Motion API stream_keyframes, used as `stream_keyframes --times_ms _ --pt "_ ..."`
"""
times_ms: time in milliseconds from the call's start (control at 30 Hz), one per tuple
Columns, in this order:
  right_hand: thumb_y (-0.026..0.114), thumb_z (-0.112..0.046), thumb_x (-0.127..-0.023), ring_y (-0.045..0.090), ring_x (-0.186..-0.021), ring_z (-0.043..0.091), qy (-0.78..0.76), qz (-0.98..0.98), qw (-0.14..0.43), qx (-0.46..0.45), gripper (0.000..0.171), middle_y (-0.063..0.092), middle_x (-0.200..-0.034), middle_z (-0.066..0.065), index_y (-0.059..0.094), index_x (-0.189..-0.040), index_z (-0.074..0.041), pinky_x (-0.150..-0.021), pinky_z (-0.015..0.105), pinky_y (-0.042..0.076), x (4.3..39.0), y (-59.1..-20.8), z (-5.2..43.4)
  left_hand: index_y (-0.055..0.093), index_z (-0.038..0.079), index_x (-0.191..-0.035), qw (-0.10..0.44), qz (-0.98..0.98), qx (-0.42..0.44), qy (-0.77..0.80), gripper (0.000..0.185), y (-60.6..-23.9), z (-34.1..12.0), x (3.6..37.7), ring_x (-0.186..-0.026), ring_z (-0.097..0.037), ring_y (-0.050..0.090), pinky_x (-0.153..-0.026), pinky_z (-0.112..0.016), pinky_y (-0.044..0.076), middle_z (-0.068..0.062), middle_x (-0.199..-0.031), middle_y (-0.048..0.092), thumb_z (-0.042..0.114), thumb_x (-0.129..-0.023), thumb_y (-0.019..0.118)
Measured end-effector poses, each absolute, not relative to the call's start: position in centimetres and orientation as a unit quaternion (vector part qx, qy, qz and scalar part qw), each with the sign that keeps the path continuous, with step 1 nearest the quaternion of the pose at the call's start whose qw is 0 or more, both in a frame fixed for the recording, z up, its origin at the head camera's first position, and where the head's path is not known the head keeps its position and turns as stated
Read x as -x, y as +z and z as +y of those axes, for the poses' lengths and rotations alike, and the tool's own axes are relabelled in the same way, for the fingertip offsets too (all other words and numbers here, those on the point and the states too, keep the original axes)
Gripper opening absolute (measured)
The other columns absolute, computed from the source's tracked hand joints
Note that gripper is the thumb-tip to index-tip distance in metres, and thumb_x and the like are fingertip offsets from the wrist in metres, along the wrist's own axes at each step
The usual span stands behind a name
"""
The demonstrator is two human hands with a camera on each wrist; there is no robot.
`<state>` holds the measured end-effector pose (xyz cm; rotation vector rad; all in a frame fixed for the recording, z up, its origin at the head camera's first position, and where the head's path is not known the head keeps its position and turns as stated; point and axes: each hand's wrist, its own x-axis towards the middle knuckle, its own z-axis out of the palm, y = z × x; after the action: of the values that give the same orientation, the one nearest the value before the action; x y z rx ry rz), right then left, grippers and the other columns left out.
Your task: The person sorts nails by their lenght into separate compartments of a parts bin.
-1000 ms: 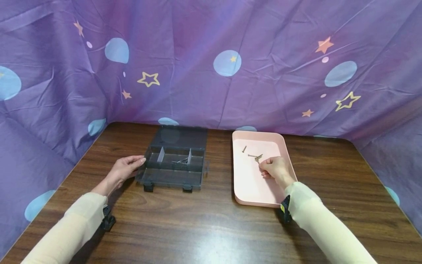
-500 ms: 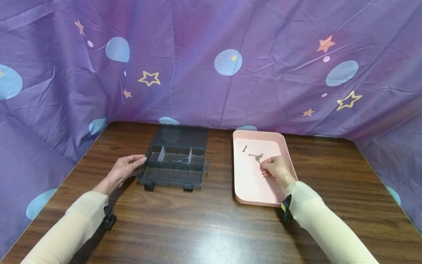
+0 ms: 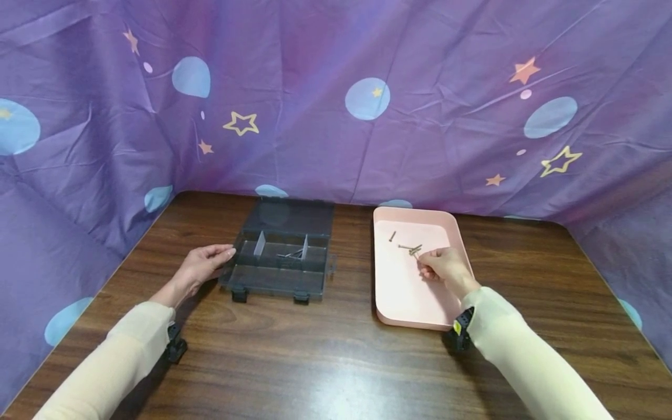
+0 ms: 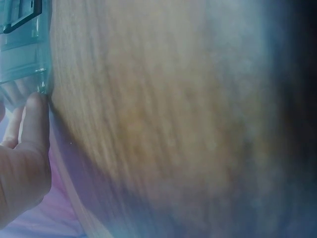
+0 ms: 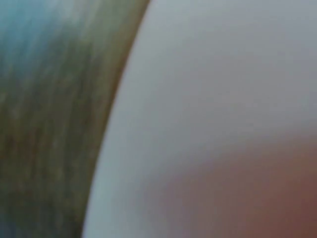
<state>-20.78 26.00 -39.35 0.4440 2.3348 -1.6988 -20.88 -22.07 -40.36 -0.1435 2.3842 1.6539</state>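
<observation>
My left hand (image 3: pixel 202 265) touches the left side of a dark see-through plastic organizer box (image 3: pixel 278 283) with fairly straight fingers. In the left wrist view, its fingertips are right at the corner of the box (image 4: pixel 25 54). The box lid (image 3: pixel 289 217) lies back, and thin metal pieces (image 3: pixel 291 254) rest in a middle compartment. Over the pink tray (image 3: pixel 401 303), my right hand (image 3: pixel 443 268) pinches a brass-coloured screw (image 3: pixel 417 255) between thumb and fingers. Several similar screws (image 3: pixel 406 247) lie beside the fingertips, and a single screw (image 3: pixel 392 236) lies farther back.
Box and tray stand apart on a brown wooden table (image 3: pixel 294 350). Two latches (image 3: pixel 238 294) jut from the box's front. A purple patterned cloth (image 3: pixel 315 146) hangs behind and at both sides of the table.
My right hand stays at the screws, its fingers shifting only slightly. My left hand keeps its place at the box. The whole head view has drifted a little.
</observation>
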Motion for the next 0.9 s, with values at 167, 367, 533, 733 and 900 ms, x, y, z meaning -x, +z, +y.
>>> stream_keyframes --times_ms 167,367,533,733,900 --pt "0.049 0.0 -0.089 0.047 -0.051 0.001 -0.572 0.804 0.106 -0.123 0.01 0.051 -0.057 -0.007 0.055 -0.083 0.003 -0.047 0.012 0.043 20.8 -38.8 25.3 0.042 -0.006 -0.137 0.117 0.815 0.049 0.565 0.056 -40.4 -22.1 20.9 -0.123 -0.025 0.046 -0.101 -0.038 0.044 -0.024 -0.14 0.043 0.032 -0.097 0.051" --pt "0.049 0.001 -0.092 0.049 -0.05 -0.002 -0.594 0.796 0.086 -0.076 0.018 0.054 -0.057 -0.008 0.054 -0.1 0.016 -0.046 0.011 0.044 20.9 -37.6 22.7 0.043 -0.006 -0.137 0.116 0.813 0.047 0.569 0.055 -40.4 -22.1 20.9 -0.122 -0.023 0.047 -0.101 -0.037 0.044 -0.024 -0.14 0.043 0.031 -0.097 0.051" --pt "0.051 0.002 -0.092 0.049 -0.049 -0.002 -0.631 0.769 0.082 -0.055 0.008 0.054 -0.058 -0.007 0.055 -0.094 0.009 -0.045 0.01 0.044 20.9 -36.5 19.8 0.042 -0.006 -0.137 0.118 0.812 0.045 0.57 0.056 -40.4 -22.2 20.9 -0.123 -0.025 0.045 -0.101 -0.036 0.044 -0.024 -0.141 0.042 0.032 -0.097 0.051" --pt "0.048 0.006 -0.09 0.051 -0.049 -0.002 -0.672 0.734 0.096 -0.023 0.01 0.054 -0.062 -0.005 0.055 -0.095 0.01 -0.044 0.01 0.046 21.3 -35.8 16.1 0.043 -0.006 -0.136 0.114 0.814 0.043 0.568 0.056 -40.4 -22.2 20.9 -0.117 -0.017 0.05 -0.1 -0.035 0.045 -0.023 -0.139 0.044 0.033 -0.097 0.052" --pt "0.048 0.005 -0.09 0.05 -0.049 0.0 -0.663 0.74 0.108 -0.005 0.011 0.054 -0.066 -0.002 0.056 -0.096 0.011 -0.045 0.01 0.046 21.5 -35.7 13.4 0.044 -0.006 -0.136 0.109 0.814 0.043 0.569 0.055 -40.4 -22.1 20.9 -0.113 -0.013 0.051 -0.099 -0.033 0.047 -0.021 -0.137 0.047 0.031 -0.097 0.053"
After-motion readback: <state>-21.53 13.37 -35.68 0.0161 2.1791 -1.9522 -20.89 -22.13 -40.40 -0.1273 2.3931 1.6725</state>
